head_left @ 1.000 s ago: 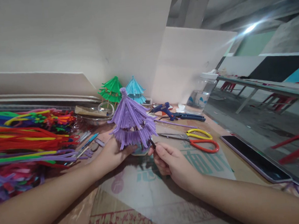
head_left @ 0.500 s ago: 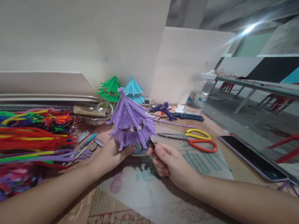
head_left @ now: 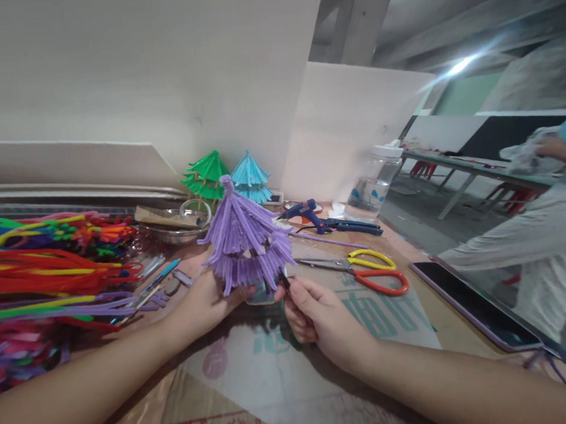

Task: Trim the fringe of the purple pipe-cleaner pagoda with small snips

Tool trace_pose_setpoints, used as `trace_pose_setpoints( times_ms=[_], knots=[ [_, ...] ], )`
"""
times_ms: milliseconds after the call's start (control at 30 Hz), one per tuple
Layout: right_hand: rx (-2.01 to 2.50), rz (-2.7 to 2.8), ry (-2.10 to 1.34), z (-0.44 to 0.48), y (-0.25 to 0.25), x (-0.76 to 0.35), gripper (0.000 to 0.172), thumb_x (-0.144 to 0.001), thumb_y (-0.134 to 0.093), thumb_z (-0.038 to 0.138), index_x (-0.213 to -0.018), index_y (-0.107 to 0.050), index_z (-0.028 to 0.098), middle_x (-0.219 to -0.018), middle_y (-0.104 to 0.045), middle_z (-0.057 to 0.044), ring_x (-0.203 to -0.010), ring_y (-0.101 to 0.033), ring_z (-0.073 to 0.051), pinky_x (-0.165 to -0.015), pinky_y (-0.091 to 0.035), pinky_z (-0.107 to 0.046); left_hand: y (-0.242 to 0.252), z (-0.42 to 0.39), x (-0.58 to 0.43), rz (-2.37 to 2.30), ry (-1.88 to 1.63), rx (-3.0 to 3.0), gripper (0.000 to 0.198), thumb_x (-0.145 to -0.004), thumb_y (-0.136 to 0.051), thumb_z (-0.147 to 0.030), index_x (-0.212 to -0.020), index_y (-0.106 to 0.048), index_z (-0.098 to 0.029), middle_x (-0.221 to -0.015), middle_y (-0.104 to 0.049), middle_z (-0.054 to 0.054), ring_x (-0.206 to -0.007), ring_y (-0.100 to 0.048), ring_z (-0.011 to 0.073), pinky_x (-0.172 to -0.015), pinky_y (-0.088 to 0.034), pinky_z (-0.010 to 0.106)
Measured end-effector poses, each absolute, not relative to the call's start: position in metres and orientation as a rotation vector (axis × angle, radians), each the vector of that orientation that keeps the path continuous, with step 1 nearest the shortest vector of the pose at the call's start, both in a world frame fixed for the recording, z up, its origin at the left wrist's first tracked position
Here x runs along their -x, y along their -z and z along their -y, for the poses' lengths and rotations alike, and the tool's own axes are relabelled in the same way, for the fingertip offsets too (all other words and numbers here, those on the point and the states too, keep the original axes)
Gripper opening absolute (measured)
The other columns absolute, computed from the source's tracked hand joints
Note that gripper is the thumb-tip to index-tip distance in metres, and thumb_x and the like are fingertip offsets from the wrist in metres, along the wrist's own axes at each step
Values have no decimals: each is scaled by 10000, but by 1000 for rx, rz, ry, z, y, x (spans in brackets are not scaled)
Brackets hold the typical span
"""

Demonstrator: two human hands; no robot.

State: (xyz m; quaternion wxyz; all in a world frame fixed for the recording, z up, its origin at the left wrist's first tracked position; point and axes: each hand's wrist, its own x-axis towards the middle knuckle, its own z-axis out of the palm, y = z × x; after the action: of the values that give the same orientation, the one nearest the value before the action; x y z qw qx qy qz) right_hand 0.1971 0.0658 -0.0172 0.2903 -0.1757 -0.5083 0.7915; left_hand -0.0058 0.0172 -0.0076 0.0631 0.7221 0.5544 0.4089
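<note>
A purple two-tiered pavilion (head_left: 243, 231) made of fuzzy stems stands upright in front of me, over a pale base. My left hand (head_left: 221, 294) is closed around its lower left side, the fingertips partly hidden under the lower roof. In a pinch, my right hand (head_left: 312, 310) holds a small dark tool (head_left: 284, 281), whose tip is at the right edge of the lower roof. What the tip touches is too small to tell. Behind the pavilion are a green one (head_left: 207, 173) and a light blue one (head_left: 250, 175).
Colourful fuzzy stems (head_left: 49, 267) lie at left, near a metal bowl (head_left: 172, 225). Scissors (head_left: 377, 271), a glue gun (head_left: 307, 215), pliers (head_left: 354, 225), a bottle (head_left: 375, 180) and a phone (head_left: 476, 305) are on the right. A person (head_left: 550, 219) is beyond the table.
A person has come into view at the right, beyond the table. The whole view has shifted slightly. Both hands keep their holds, and the purple pavilion is almost unmoved between them.
</note>
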Motion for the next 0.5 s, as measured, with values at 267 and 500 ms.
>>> trace_pose_setpoints(
  times_ms=[267, 500],
  knots=[
    [452, 1363, -2116, -67, 19, -196, 488, -711, -759, 617, -794, -568, 175, -470, -361, 120, -374, -177, -29, -377, -130, -191, 6, -16, 7, -1658, -1236, -2179, 287, -878, -583, -404, -1031, -655, -173, -1131, -725, 105, -1083, -650, 283, -1010, -494, 425],
    [447, 1343, -2132, -68, 18, -197, 473, -722, -758, 600, -805, -577, 171, -477, -369, 117, -371, -180, -23, -382, -127, -189, 8, -18, 7, -1660, -1269, -2208, 277, -874, -589, -393, -1018, -660, -166, -1113, -729, 107, -1067, -650, 279, -1006, -493, 425]
  ],
)
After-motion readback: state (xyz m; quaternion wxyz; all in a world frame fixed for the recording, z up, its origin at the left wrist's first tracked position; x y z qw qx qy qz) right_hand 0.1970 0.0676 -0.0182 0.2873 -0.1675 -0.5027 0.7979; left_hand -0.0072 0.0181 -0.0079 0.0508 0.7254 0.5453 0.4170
